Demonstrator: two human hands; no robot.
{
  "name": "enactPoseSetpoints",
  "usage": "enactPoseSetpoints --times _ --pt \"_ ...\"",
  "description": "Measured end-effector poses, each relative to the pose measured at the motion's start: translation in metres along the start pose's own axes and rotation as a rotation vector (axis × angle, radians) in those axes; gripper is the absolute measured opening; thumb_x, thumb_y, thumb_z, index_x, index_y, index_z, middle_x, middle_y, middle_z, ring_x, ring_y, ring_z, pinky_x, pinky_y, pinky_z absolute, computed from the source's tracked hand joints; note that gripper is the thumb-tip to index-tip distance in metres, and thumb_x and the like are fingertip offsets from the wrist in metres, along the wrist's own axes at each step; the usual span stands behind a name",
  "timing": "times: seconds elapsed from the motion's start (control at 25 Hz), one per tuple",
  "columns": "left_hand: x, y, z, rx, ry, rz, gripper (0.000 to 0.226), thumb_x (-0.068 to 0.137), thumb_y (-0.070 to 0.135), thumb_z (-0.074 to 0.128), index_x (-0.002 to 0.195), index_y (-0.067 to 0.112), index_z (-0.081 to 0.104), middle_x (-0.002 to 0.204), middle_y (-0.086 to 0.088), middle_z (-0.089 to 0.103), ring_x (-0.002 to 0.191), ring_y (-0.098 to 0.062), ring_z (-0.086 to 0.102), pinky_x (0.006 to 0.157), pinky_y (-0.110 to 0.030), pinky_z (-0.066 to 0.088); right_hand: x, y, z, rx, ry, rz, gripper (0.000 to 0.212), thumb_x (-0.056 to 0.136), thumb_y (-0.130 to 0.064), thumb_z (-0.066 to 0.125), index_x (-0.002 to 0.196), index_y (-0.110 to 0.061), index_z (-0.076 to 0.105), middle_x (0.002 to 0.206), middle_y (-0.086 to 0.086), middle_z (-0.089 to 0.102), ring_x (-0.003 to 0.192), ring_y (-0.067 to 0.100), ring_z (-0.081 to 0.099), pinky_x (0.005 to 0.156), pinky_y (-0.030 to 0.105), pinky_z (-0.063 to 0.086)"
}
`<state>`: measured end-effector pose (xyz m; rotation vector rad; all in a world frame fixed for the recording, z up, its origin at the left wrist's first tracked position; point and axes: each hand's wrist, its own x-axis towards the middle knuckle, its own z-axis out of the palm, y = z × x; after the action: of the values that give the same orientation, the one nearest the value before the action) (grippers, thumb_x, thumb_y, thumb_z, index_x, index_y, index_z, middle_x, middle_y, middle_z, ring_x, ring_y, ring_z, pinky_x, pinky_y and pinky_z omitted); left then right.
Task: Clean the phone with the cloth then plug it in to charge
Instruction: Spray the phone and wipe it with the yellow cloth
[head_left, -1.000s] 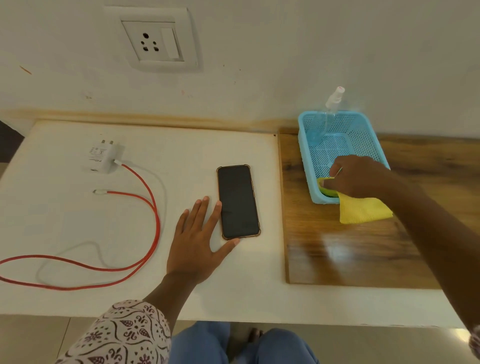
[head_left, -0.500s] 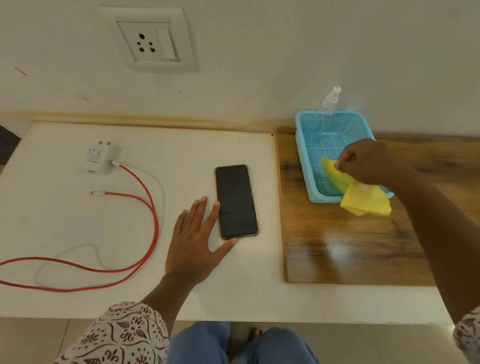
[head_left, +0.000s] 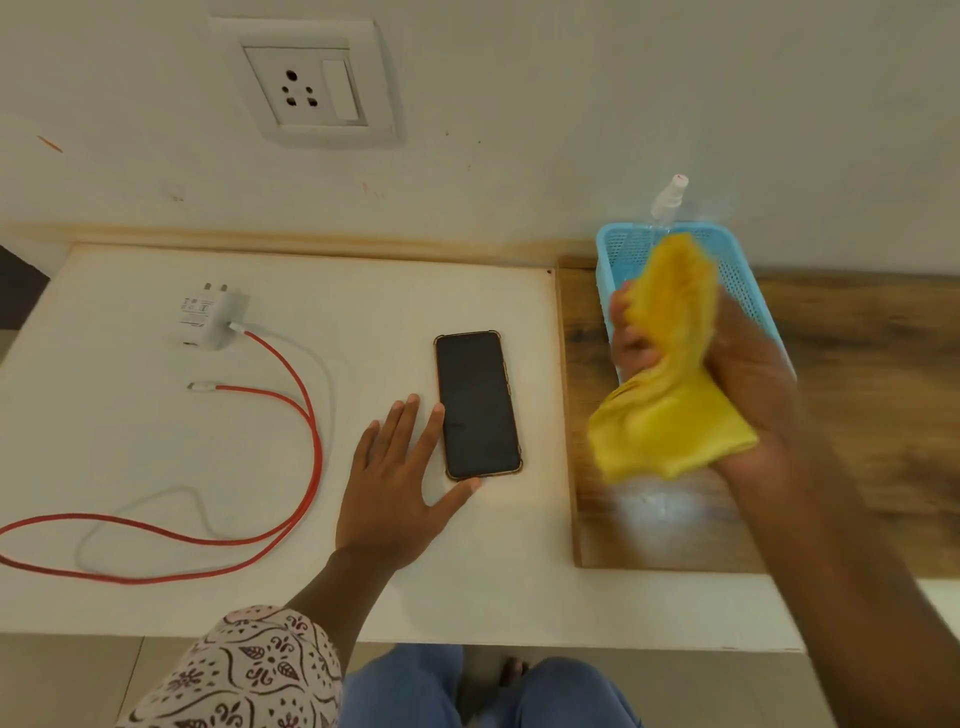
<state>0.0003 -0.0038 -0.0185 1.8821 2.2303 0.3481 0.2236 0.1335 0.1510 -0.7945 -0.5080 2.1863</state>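
One phone (head_left: 478, 405), long axis toward wall.

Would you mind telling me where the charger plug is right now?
The white charger plug lies at the white table's far left, below the wall socket, left of the phone.

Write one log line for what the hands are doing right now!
right hand: lifted, gripping yellow cloth | left hand: flat on white table beside black phone | red charger cable: unplugged

Left sleeve (head_left: 244, 670): pale fabric, dark maroon leaf and scroll print, ending at the wrist.
Left hand (head_left: 395, 499): bare, no rings.
Right forearm (head_left: 831, 561): bare, blurred.
Trousers (head_left: 410, 691): blue denim.
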Motion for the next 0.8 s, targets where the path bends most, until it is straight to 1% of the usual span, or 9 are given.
enactPoseSetpoints --times 0.08,0.16,0.24,0.36,0.44,0.48,0.56,0.72,0.8 --pt "-0.001 0.0 0.0 -0.017 -0.001 0.012 0.082 0.084 0.075 0.022 0.149 0.028 0.01 0.159 -0.002 0.007 0.146 -0.019 0.002 0.119 -0.043 0.009 0.009 0.029 0.009 -0.321 0.095 0.183 0.016 0.068 -0.028 0.069 0.078 -0.018 0.077 0.081 0.005 0.075 0.069 0.02 0.073 0.054 0.034 0.058" --pt "-0.001 -0.001 -0.001 -0.017 0.002 0.014 0.082 0.084 0.075 0.022 0.149 0.027 0.01 0.159 -0.002 0.008 0.146 -0.018 0.003 0.119 -0.042 0.01 0.029 0.046 0.015 -0.702 0.253 0.287 0.011 0.076 -0.026 0.071 0.08 -0.015 0.073 0.095 0.012 0.073 0.072 0.02 0.071 0.058 0.031 0.057" --pt "0.0 -0.001 0.0 -0.01 0.008 0.009 0.081 0.084 0.074 0.022 0.149 0.027 0.01 0.159 -0.001 0.009 0.146 -0.018 0.003 0.118 -0.04 0.008 0.061 0.053 0.013 -1.086 0.407 0.03 0.021 0.088 -0.029 0.062 0.1 -0.012 0.063 0.107 0.011 0.066 0.08 0.017 0.063 0.066 0.026 0.05" --pt "0.0 -0.001 0.002 0.015 0.011 -0.007 0.08 0.084 0.076 0.021 0.149 0.031 0.007 0.159 0.001 0.007 0.145 -0.018 0.0 0.117 -0.038 0.003 0.106 0.058 0.016 -1.789 0.568 -0.589 0.025 0.095 -0.026 0.05 0.111 -0.007 0.051 0.09 0.014 0.067 0.073 0.025 0.061 0.058 0.03 0.04" --pt "0.0 -0.001 0.003 0.023 0.015 -0.014 0.08 0.084 0.076 0.021 0.149 0.032 0.005 0.159 0.002 0.006 0.145 -0.018 -0.001 0.116 -0.038 0.002 0.127 0.068 0.018 -2.047 0.529 -0.672 0.026 0.095 -0.019 0.05 0.117 -0.006 0.046 0.078 0.013 0.067 0.059 0.024 0.055 0.051 0.033 0.042" --pt "0.0 -0.002 0.004 0.024 0.016 -0.016 0.08 0.084 0.076 0.022 0.149 0.033 0.005 0.159 0.002 0.006 0.146 -0.018 0.0 0.117 -0.038 0.003 0.135 0.077 0.015 -2.153 0.468 -0.616 0.028 0.094 -0.015 0.051 0.12 -0.007 0.045 0.079 0.012 0.068 0.06 0.023 0.055 0.053 0.035 0.045" --pt "0.0 -0.002 0.004 0.03 0.018 -0.015 0.08 0.084 0.075 0.024 0.149 0.032 0.006 0.159 0.002 0.006 0.146 -0.017 0.0 0.117 -0.037 0.003 0.143 0.101 0.007 -2.301 0.305 -0.515 0.028 0.092 -0.011 0.049 0.119 -0.008 0.048 0.092 0.011 0.069 0.077 0.025 0.062 0.069 0.039 0.049" --pt "0.001 -0.002 0.005 0.027 0.025 -0.007 0.081 0.084 0.075 0.025 0.149 0.03 0.008 0.159 0.0 0.009 0.146 -0.017 0.002 0.117 -0.037 0.004 0.144 0.119 -0.009 -2.164 0.165 -0.504 0.028 0.094 -0.017 0.045 0.12 -0.01 0.055 0.121 0.011 0.063 0.113 0.028 0.055 0.095 0.038 0.041" --pt "0.001 -0.002 0.005 0.024 0.027 -0.006 0.081 0.084 0.075 0.024 0.149 0.03 0.009 0.159 0.0 0.01 0.146 -0.017 0.003 0.117 -0.038 0.006 0.143 0.115 -0.012 -2.153 0.12 -0.42 0.037 0.091 -0.005 0.05 0.127 -0.008 0.051 0.134 0.012 0.054 0.125 0.029 0.046 0.103 0.038 0.037"
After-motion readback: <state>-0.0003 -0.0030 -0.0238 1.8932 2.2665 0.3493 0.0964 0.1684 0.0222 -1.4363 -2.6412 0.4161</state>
